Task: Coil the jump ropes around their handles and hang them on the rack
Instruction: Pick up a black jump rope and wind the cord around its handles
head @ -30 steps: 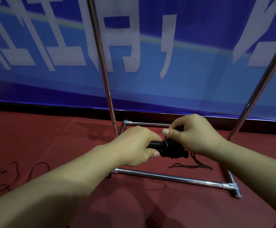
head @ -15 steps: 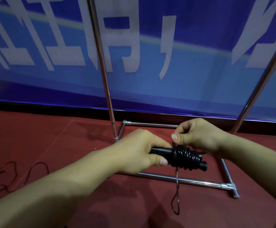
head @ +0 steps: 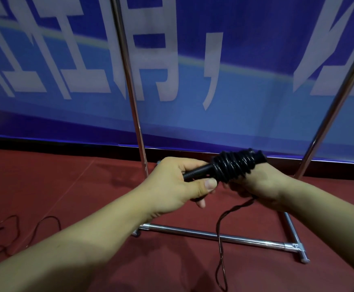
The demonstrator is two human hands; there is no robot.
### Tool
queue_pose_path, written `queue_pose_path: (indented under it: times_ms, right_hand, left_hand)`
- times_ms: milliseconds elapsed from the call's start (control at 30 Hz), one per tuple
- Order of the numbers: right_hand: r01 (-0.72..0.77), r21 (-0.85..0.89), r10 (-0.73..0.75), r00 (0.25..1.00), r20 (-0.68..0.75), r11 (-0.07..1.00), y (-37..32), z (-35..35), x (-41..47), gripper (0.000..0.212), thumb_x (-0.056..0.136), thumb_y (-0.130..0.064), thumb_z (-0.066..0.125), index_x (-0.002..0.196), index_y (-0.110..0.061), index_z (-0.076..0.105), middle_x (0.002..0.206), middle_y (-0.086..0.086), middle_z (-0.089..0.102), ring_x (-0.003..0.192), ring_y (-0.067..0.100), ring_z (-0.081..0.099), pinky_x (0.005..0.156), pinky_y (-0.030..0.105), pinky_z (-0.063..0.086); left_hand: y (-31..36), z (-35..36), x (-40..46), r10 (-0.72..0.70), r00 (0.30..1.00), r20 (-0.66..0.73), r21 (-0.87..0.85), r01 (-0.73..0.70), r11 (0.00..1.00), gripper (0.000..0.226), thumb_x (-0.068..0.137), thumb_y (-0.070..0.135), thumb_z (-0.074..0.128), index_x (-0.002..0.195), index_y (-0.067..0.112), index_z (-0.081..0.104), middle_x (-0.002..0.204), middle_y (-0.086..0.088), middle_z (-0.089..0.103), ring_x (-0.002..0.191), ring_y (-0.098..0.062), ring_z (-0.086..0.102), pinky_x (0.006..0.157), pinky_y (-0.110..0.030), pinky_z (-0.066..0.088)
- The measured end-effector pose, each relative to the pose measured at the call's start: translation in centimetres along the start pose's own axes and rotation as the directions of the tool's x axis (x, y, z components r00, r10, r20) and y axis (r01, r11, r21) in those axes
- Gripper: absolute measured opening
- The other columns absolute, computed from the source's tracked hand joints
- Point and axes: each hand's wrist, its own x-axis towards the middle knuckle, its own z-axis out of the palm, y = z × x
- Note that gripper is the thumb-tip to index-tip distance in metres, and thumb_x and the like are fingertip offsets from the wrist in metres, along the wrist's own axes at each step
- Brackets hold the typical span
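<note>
My left hand (head: 178, 182) grips the near end of the black jump rope handles (head: 195, 173), which point up and to the right. A thick bundle of black rope coils (head: 236, 165) wraps their far half. My right hand (head: 258, 186) sits under the coiled end with its fingers curled around the rope. From below that hand a loose rope tail (head: 220, 245) hangs in a long thin loop toward the floor. The chrome rack (head: 214, 236) stands just behind my hands; its top bar is out of view.
Two rack uprights rise at the left upright (head: 129, 85) and the right upright (head: 340, 91). Another dark jump rope (head: 14, 232) lies tangled on the red floor at the far left. A blue banner with white characters (head: 182, 66) covers the wall behind.
The handles have tilted so the coiled end points upward. My right hand moved from above the coils to beneath them. The loose tail still hangs below.
</note>
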Motion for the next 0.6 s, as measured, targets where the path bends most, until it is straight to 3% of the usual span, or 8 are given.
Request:
queue_pose_path:
  times_ms: [167,300,400,600]
  right_hand:
    - [-0.069,-0.047,0.066,0.996,-0.066,0.996,0.0,0.6,0.2,0.022,0.095,0.003,0.055,0.076,-0.009,0.058,0.060,-0.004,0.058,0.049,0.009,0.037,0.047,0.024,0.026]
    - [-0.094,-0.056,0.089,0.993,-0.082,0.994,-0.1,0.9,0.0,0.017,0.094,-0.016,0.063,0.078,-0.013,0.063,0.071,0.002,0.063,0.050,0.010,0.045,0.045,0.023,0.029]
    - [-0.117,-0.100,0.114,0.993,-0.044,0.988,-0.1,1.2,0.0,0.024,0.089,-0.034,0.066,0.083,-0.010,0.063,0.068,0.000,0.065,0.049,0.009,0.047,0.045,0.023,0.032]
    - [-0.164,-0.200,0.158,0.986,-0.046,0.966,-0.4,2.1,-0.1,0.035,0.095,-0.038,0.062,0.072,-0.013,0.055,0.057,0.001,0.058,0.044,0.011,0.044,0.045,0.023,0.039]
  left_hand:
    - [-0.2,-0.1,0.1,-0.030,0.997,-0.066,-0.003,0.030,1.000,0.007,0.091,0.003,0.069,0.096,0.008,0.072,0.077,-0.006,0.071,0.057,-0.017,0.067,0.061,-0.023,0.053]
    - [-0.6,-0.1,0.3,-0.061,0.992,-0.113,0.029,0.064,0.997,0.006,0.093,0.006,0.068,0.097,0.004,0.072,0.077,-0.005,0.072,0.058,-0.017,0.067,0.063,-0.024,0.054]
    - [-0.7,-0.3,0.4,-0.088,0.982,-0.165,0.036,0.095,0.995,0.006,0.093,0.008,0.069,0.089,0.010,0.072,0.075,-0.004,0.071,0.058,-0.018,0.068,0.061,-0.023,0.053]
    - [-1.3,-0.6,0.7,-0.150,0.944,-0.292,0.073,0.179,0.981,0.010,0.092,0.014,0.072,0.087,0.006,0.071,0.075,-0.011,0.073,0.060,-0.020,0.071,0.071,-0.035,0.058]
